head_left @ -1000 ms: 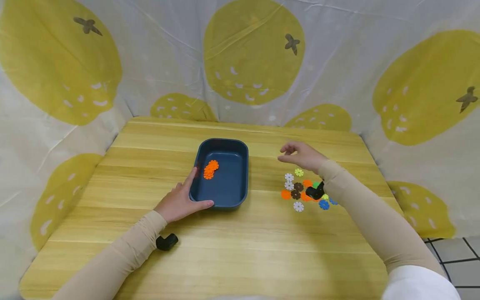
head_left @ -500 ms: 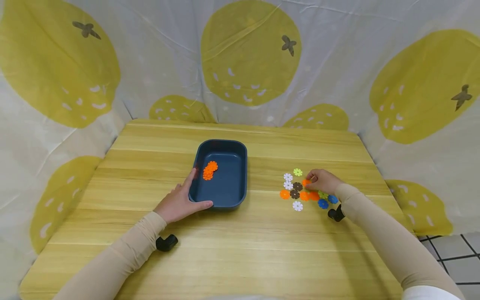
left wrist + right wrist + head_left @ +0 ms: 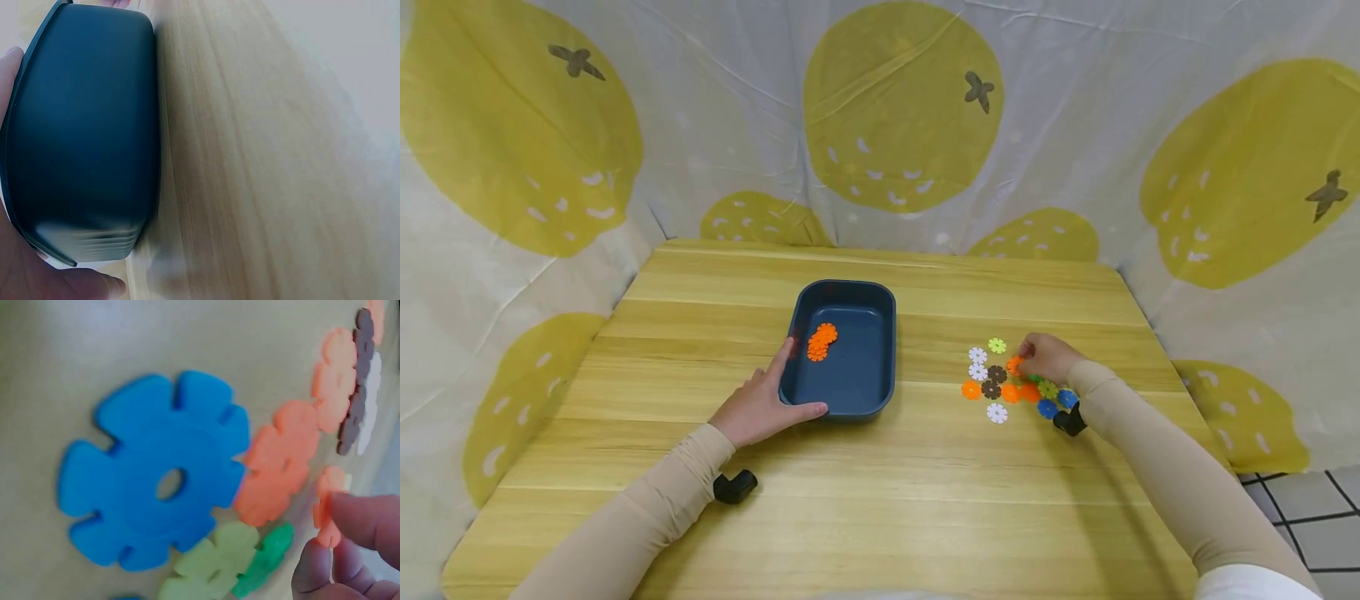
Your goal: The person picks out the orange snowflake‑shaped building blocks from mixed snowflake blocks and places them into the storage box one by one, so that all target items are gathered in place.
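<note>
My right hand pinches an orange snowflake disc between thumb and fingers, just above the table. Around it lie loose plastic discs: a large-looking blue disc, a yellow-green disc, a green disc and an orange disc. My left hand spans the near left corner of a dark blue tray, its thumb along the front rim and straight fingers against the left side. Inside the tray, several orange discs lie in an overlapping pile.
To the left of my right hand are white discs, brown discs and a lone yellow-green disc. Black wrist devices hang below both wrists. A lemon-patterned cloth stands around the table's back and sides.
My right hand came down and rightward from above the table to the disc group, and now pinches an orange disc there, slightly lifted. The left hand and tray stay put.
</note>
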`<state>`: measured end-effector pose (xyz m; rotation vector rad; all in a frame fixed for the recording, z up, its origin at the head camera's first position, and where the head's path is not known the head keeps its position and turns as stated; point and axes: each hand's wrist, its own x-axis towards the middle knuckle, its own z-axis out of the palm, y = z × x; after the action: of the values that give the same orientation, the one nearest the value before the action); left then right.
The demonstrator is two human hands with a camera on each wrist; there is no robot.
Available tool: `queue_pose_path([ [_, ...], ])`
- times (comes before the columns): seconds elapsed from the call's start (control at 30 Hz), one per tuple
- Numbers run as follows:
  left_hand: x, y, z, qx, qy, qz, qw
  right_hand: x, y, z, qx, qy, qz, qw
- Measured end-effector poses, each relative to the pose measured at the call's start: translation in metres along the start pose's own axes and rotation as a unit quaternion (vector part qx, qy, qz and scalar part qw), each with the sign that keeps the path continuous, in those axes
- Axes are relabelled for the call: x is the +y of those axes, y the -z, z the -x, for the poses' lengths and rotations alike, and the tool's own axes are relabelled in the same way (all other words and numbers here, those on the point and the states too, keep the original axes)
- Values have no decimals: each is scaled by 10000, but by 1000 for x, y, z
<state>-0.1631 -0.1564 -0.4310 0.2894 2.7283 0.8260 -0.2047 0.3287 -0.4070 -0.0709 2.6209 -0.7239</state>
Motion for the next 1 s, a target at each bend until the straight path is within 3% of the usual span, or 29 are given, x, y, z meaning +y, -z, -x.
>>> queue_pose_path([
  [0.17, 0, 1, 0, 31, 6, 6, 10000, -6, 10, -3, 105, 193, 149, 9996],
  [0.3, 1, 2, 0, 42, 24, 8, 10000, -24, 25, -6, 276, 366, 191, 9988],
  [0.5, 1, 2, 1, 30, 25, 19, 10000, -78, 48, -16, 479, 471, -167, 9976],
  [0.63, 1, 1, 1, 20, 27, 34, 10000, -125, 52, -29, 543, 659, -417, 9955],
  [0.8, 1, 1, 1, 31, 57, 91, 9999, -186, 38, -48, 521, 1069, -590, 9911],
  [1.0, 2, 0, 1, 25, 56, 105, 9999, -238, -9, -75, 299, 1304, -966, 9863],
])
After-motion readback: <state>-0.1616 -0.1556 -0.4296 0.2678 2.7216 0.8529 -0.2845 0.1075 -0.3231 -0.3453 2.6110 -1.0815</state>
